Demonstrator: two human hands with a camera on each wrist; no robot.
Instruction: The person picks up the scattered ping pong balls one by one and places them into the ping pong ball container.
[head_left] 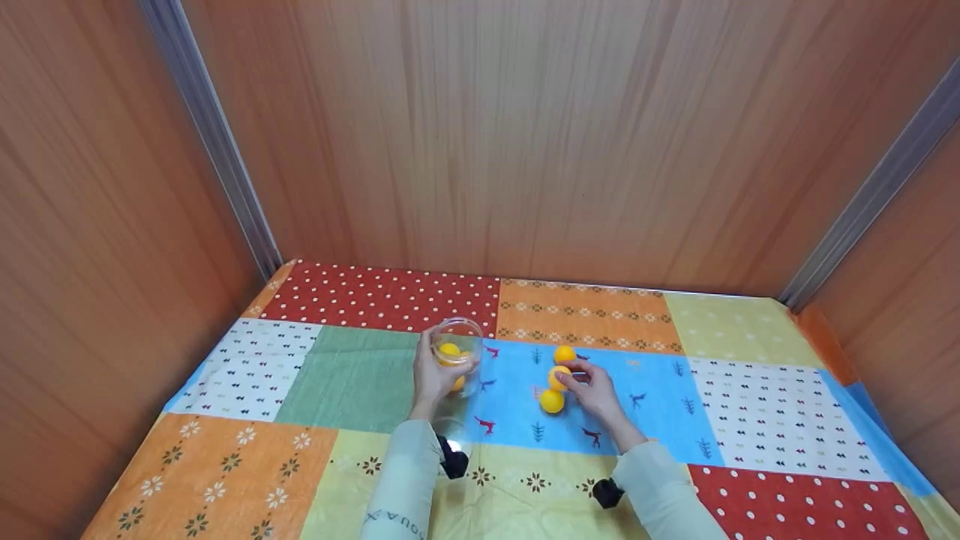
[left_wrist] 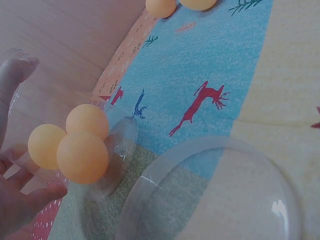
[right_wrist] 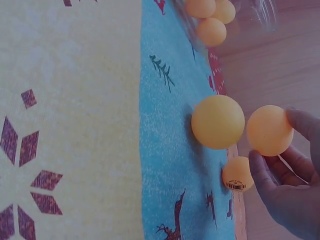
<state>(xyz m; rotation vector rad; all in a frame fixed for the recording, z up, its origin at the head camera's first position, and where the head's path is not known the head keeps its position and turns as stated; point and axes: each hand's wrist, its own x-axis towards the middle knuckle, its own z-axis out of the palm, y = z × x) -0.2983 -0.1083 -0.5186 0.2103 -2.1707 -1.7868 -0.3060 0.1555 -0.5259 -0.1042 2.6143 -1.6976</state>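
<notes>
The sleeves (head_left: 409, 465) are pale, the left marked with dark lettering (head_left: 393, 523), the wrist cameras (head_left: 454, 459) black.

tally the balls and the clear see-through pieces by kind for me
Clear container: 1
Clear round piece, possibly a lid: 1
Yellow-orange balls: 6 (3 in the container, 1 in the right hand, 2 on the cloth)
Total: 8
</notes>
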